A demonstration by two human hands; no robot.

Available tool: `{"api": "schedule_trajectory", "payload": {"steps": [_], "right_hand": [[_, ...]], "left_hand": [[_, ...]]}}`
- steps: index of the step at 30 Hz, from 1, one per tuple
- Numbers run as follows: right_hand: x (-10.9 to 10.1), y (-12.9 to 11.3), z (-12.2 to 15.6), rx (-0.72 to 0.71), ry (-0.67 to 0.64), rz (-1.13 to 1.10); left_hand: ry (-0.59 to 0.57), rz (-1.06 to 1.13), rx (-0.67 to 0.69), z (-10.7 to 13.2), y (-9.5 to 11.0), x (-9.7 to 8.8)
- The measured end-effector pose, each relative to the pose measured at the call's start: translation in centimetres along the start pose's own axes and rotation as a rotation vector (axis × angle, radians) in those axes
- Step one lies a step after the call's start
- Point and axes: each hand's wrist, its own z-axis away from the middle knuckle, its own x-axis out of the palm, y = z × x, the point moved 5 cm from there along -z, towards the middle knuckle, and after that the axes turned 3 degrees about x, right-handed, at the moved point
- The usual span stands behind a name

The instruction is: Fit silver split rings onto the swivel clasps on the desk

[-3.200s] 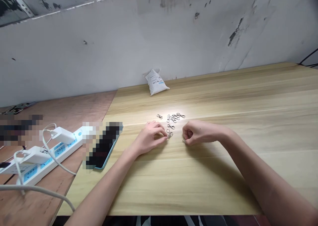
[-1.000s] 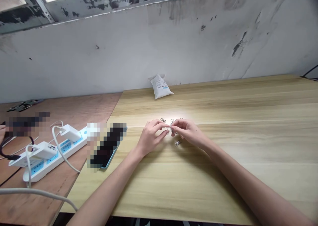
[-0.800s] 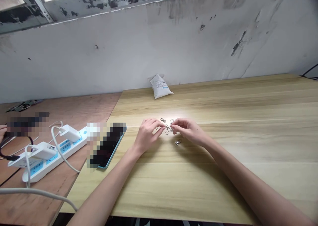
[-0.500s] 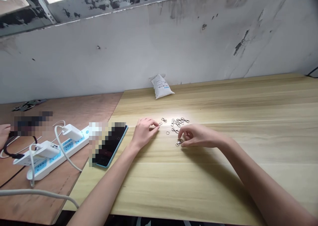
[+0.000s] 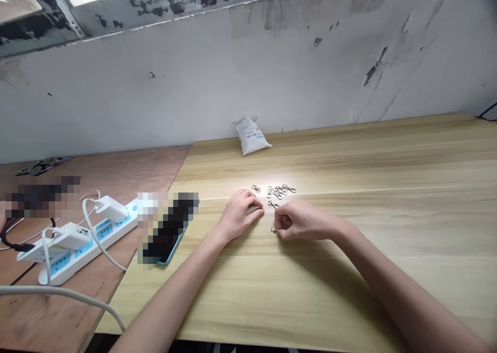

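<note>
On the light wooden table (image 5: 349, 285) lies a loose heap of small silver swivel clasps and split rings (image 5: 278, 191). One clasp (image 5: 255, 188) sits apart to its left, and another (image 5: 272, 204) lies just below it. My right hand (image 5: 301, 223) is curled shut, with a small silver clasp (image 5: 274, 230) showing at its fingertips. My left hand (image 5: 240, 216) rests loosely curled on the table just left of the lower clasp. Its fingertips hide whatever lies under them.
A white parcel bag (image 5: 252, 135) leans against the wall behind the table. To the left lie a blurred phone (image 5: 171, 229) and, on a lower reddish board, a white power strip (image 5: 77, 244) with chargers and cables. A white wall rises behind.
My left hand has moved right toward the clasps, covering the spot where a loose ring lay. My right hand has closed further around the small clasp and shifted slightly down and left.
</note>
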Motion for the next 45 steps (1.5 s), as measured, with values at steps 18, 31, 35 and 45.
{"api": "schedule_trajectory", "payload": {"steps": [18,31,35,45], "right_hand": [[0.4,-0.8,-1.1,-0.128,0.274,0.163],[0.6,-0.8,-1.0,-0.036,0.239,0.232],[0.7,-1.0,-0.9,-0.035,0.229,0.302],[-0.1,-0.3,-1.1,-0.119,0.399,0.259]], "left_hand": [[0.125,0.026,0.01,0.5,0.5,-1.7],[0.137,0.024,-0.005,0.6,0.3,-2.0],[0.15,0.001,0.036,0.6,0.5,-2.0],[0.146,-0.095,0.065,0.6,0.8,-2.1]]}}
